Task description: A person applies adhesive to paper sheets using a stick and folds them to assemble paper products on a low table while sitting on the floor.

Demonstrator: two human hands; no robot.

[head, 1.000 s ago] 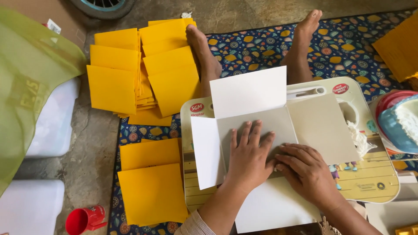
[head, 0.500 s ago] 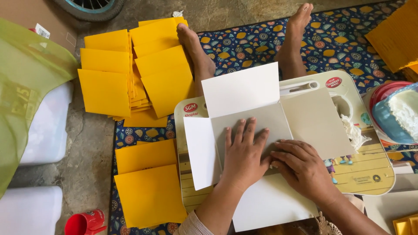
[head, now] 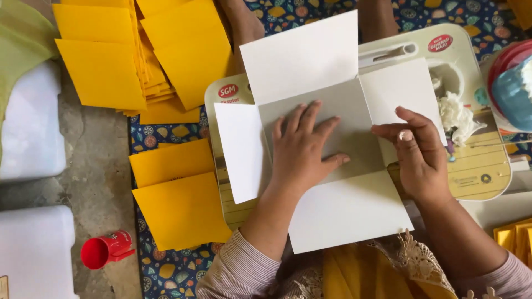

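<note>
A white cross-shaped sheet of paper with four flaps lies open on a cream folding lap table. A grey square card sits at its centre. My left hand presses flat on that card, fingers spread. My right hand rests at the card's right edge, fingertips touching the base of the right flap, holding nothing.
Stacks of yellow envelopes lie at the upper left, two more yellow envelopes lower left on a patterned mat. A red cup lies on its side on the concrete floor. A wad of white tissue and a red-and-blue bowl sit right.
My right hand has moved from beside the left hand at the card's lower edge up to the right flap. The camera has dipped closer; my left hand stays pressed on the card.
</note>
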